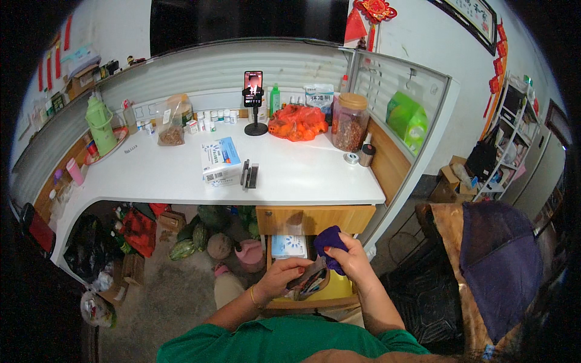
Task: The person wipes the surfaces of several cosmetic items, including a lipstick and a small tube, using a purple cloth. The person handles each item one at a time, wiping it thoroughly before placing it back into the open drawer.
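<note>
My left hand [285, 275] grips a flat, greyish, partly see-through piece [311, 271] between thumb and fingers; its exact kind cannot be told. In my right hand [354, 256] is a bunched purple cloth [327, 239], right up against the upper end of that piece. Both hands are above a pulled-out wooden drawer [313, 303]. Inside the drawer lie a blue-and-white carton [288, 245], a container with several slim items [317, 286], and something yellow [338, 288]. My hands hide part of the drawer.
A closed wooden drawer front [317, 219] sits above, under the white desk [304, 181]. On the desk stand cartons [220, 159], a phone on a stand [256, 129], a red net bag of orange fruit [297, 123] and a lidded jar [349, 125]. Gourds [199, 236] lie on the floor.
</note>
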{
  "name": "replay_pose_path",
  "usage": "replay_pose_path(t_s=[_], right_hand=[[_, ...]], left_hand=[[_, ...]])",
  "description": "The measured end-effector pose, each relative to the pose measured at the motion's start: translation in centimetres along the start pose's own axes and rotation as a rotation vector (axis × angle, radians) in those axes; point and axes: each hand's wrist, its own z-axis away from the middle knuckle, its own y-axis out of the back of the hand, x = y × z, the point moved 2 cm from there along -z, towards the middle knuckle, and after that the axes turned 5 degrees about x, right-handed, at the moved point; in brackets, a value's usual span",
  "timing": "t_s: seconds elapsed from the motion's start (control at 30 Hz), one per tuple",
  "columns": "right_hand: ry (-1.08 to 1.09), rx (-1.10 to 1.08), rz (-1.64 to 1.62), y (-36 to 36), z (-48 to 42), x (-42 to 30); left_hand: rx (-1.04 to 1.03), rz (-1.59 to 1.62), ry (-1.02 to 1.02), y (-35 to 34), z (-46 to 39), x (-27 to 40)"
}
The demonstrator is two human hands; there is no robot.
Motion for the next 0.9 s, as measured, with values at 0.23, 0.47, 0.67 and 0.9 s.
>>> replay_pose_path(t_s=[0.23, 0.47, 0.67, 0.9], right_hand=[[0.105, 0.055, -0.108, -0.1, 1.8, -2.2], [0.102, 0.012, 0.042, -0.3, 1.4, -1.5], [-0.109, -0.060, -0.222, 0.1, 1.5, 0.1], [-0.172, 0.001, -0.389, 0.9, 1.6, -1.2]], left_hand=[[0.161, 0.042, 0.019, -0.8, -0.7, 0.3], [0.092, -0.132, 0.059, -0.2, -0.4, -0.5], [0.012, -0.064, 0.072, 0.1, 0.4, -0.5], [-0.045, 0.194, 0.041, -0.4, 0.5, 0.7]])
